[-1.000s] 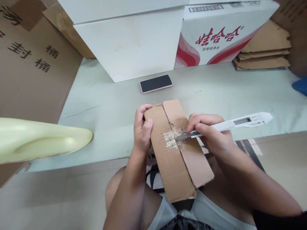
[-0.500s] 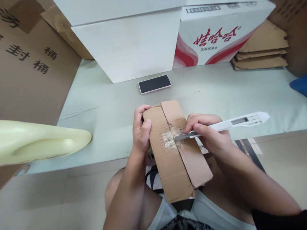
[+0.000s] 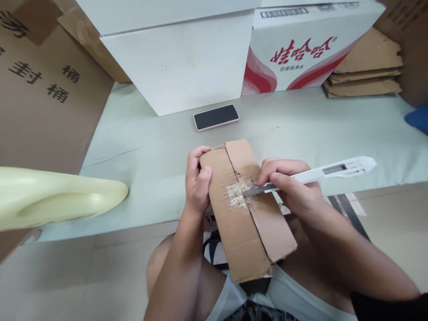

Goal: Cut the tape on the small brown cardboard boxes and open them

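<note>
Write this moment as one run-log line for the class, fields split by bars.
left hand: gripping cardboard box | right hand: holding white knife | blade: tip at clear tape | phone: on table

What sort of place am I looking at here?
Possibly a storeroom or small work corner. A large brown carton and a white box stand by the table, stacked cardboard lies behind, and the right hand holds a knife against a small box.

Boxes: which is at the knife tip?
The small cardboard box in the left hand: the knife tip sits at its tape. The plain white box, red-printed box and large brown box stand apart.
</note>
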`<state>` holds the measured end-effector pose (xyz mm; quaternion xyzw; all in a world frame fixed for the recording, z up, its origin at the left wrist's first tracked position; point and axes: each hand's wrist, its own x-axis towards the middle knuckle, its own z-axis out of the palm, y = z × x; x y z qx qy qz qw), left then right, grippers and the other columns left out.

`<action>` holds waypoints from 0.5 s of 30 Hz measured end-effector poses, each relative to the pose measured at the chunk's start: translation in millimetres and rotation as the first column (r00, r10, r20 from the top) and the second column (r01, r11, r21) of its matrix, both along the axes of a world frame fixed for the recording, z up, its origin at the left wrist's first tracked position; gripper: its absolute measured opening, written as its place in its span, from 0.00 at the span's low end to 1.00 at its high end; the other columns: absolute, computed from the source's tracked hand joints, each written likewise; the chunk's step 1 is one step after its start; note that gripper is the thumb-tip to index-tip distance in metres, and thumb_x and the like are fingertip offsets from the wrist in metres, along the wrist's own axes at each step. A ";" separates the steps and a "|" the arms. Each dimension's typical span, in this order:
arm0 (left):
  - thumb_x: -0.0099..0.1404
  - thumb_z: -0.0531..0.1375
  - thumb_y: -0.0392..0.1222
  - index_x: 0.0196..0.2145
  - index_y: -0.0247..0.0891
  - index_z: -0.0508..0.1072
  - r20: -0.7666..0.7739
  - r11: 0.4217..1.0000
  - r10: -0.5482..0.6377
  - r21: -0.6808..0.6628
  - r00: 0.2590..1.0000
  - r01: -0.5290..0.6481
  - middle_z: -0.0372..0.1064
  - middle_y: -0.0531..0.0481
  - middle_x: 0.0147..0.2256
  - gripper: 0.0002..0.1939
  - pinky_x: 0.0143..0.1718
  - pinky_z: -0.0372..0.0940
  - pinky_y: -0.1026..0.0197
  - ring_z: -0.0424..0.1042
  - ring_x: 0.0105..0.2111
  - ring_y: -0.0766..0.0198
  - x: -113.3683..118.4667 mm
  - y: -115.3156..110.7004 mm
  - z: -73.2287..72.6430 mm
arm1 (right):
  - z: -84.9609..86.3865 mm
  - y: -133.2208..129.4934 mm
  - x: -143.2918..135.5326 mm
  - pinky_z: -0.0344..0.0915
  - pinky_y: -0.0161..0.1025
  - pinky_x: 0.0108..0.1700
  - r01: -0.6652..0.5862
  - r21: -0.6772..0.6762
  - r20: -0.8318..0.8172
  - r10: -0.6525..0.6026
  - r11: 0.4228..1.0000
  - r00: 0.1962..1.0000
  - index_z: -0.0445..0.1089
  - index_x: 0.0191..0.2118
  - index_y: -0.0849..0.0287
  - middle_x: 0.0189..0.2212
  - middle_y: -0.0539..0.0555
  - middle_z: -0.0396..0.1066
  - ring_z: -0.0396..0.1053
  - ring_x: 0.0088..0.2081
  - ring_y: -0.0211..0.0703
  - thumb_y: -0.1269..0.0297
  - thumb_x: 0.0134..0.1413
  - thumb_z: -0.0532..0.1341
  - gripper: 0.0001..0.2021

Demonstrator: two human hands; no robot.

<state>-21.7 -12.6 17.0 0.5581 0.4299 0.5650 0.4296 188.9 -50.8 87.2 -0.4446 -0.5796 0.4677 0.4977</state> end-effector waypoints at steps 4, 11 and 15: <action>0.68 0.60 0.59 0.54 0.48 0.72 -0.008 1.000 -0.002 0.004 1.000 0.002 0.72 0.45 0.53 0.22 0.54 0.68 0.45 0.71 0.52 0.49 -0.3 0.3 -0.3 | -0.3 0.0 0.8 0.62 0.39 0.28 -0.001 -0.010 0.015 0.001 1.000 1.000 0.78 0.25 0.54 0.22 0.51 0.74 0.66 0.25 0.40 0.64 0.57 0.62 0.11; 0.67 0.60 0.59 0.54 0.48 0.72 -0.012 1.000 -0.001 0.007 1.000 0.001 0.72 0.45 0.53 0.22 0.54 0.68 0.44 0.71 0.51 0.49 -0.5 0.7 -1.1 | -0.2 0.4 -0.6 0.64 0.40 0.29 0.002 -0.009 0.024 -0.002 1.000 1.000 0.78 0.24 0.54 0.21 0.50 0.72 0.65 0.24 0.40 0.63 0.56 0.61 0.12; 0.67 0.60 0.59 0.54 0.48 0.72 -0.015 1.000 -0.002 0.013 1.000 0.002 0.72 0.45 0.52 0.22 0.53 0.69 0.45 0.71 0.50 0.49 -0.8 1.0 -1.1 | -0.5 0.4 -0.5 0.64 0.40 0.29 -0.001 -0.007 0.024 0.002 1.000 1.000 0.78 0.25 0.53 0.22 0.51 0.72 0.65 0.25 0.41 0.63 0.57 0.62 0.12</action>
